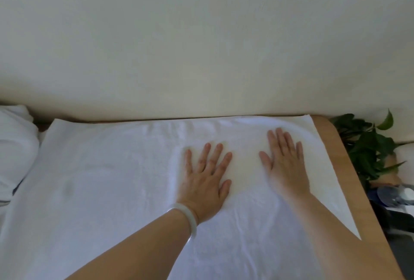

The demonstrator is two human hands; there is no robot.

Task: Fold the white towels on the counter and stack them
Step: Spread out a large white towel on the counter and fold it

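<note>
White towel (112, 179) | left hand (205, 181), right hand (285, 165) flat; fingers spread

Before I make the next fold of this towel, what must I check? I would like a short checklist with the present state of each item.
1. Towel spread flat on the counter: ok, only light wrinkles.
2. Left hand and right hand flat on the towel, fingers straight: ok.
3. Far right corner of the towel free to take: ok.
4. Near edge of the towel: cannot tell, it is out of view.
5. Pile of towels at the left clear of the spread one: cannot tell, they meet at the edge.
6. Plant apart from the towel: ok.
</note>
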